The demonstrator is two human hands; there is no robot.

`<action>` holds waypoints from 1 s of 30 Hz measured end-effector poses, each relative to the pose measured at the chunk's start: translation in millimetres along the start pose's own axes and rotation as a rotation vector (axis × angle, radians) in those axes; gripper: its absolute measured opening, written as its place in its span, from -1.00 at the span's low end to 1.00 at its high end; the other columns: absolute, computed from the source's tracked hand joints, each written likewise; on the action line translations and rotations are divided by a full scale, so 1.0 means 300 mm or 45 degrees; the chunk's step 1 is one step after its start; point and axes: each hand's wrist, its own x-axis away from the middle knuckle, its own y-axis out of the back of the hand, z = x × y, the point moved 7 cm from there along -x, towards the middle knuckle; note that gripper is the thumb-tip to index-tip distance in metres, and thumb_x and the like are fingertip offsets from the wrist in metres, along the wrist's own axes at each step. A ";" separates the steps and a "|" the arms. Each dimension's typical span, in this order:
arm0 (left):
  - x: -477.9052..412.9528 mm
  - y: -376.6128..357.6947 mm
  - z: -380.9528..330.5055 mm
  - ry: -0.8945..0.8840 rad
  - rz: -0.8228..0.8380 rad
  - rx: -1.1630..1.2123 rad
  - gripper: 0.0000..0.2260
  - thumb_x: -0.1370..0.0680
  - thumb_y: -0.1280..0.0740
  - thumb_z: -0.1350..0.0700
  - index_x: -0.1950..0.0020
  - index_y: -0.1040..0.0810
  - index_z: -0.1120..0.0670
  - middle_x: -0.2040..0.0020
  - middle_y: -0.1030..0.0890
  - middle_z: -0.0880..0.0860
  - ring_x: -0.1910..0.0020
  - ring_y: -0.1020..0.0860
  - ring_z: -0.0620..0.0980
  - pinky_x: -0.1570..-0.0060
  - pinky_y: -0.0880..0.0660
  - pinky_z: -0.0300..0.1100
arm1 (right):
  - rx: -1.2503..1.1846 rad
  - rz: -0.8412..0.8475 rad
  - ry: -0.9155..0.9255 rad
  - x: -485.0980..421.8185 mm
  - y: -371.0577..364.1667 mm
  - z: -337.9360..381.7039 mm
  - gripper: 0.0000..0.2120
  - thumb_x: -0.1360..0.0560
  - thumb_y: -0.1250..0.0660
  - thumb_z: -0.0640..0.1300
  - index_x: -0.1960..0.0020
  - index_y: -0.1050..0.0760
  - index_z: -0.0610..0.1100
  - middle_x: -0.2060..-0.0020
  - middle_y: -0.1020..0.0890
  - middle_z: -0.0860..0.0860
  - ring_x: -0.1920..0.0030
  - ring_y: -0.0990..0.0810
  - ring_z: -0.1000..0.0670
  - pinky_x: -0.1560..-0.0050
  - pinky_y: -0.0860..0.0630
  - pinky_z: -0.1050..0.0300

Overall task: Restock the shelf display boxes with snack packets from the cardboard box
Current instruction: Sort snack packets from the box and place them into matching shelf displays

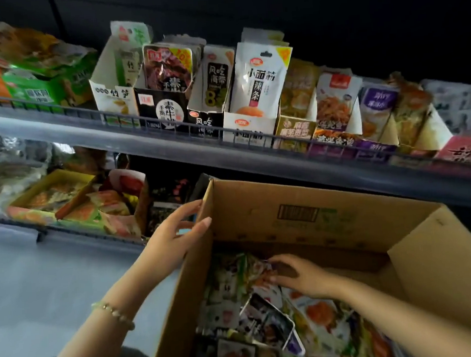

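lower shelf packets point(70, 202): far left, dim and blurred, prints unreadable.
left hand point(176, 233): beaded bracelet point(114, 314) on the wrist; thumb and fingers pinch the edge of the box's left flap, fingertips partly hidden behind it.
display boxes point(164, 110): a row on the upper shelf point(55, 129) behind a wire rail, packets upright in them; the rightmost ones fade into the dark.
cardboard box point(259, 204): brown, open, below the upper shelf, barcode printed on its far wall; near edge cut off by the frame.
snack packets point(268, 319): heaped in the bottom of the box, overlapping, with white, green and orange prints, blurred.
right hand point(301, 277): palm down inside the box, fingertips on a packet's edge; whether it grasps it i cannot tell.
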 end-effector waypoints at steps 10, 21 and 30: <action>-0.014 -0.008 0.021 0.018 -0.011 -0.013 -0.44 -0.44 -0.36 -0.25 -0.40 -0.39 -0.12 -0.25 -0.53 -0.12 -0.18 -0.55 -0.10 -0.14 -0.56 0.07 | -0.843 -0.115 -0.448 -0.173 -0.134 -0.080 -0.28 -0.48 -0.43 -0.06 -0.49 -0.17 -0.26 -0.35 -0.44 -0.18 -0.24 -0.51 -0.10 -0.02 -0.53 0.25; -0.014 -0.019 -0.003 0.015 -0.018 -0.079 -0.42 -0.36 -0.30 -0.22 -0.37 -0.35 -0.15 -0.24 -0.48 -0.15 -0.12 -0.50 -0.22 -0.04 -0.51 -0.21 | -1.103 -0.100 -0.470 -0.260 -0.311 0.022 -0.52 -0.35 -0.55 -0.21 -0.22 -0.49 -0.16 -0.18 -0.60 -0.08 -0.17 -0.57 -0.09 -0.04 -0.56 0.05; -0.011 -0.007 -0.008 -0.001 -0.002 -0.108 -0.35 -0.37 -0.32 -0.20 -0.44 -0.34 -0.07 -0.30 -0.48 -0.08 -0.17 -0.51 -0.15 -0.09 -0.55 -0.14 | -1.054 0.140 -0.439 -0.027 -0.177 -0.043 -0.74 -0.42 -0.48 -0.22 -0.09 -0.56 -0.11 -0.02 -0.69 0.00 -0.05 -0.64 0.05 0.06 -0.57 0.20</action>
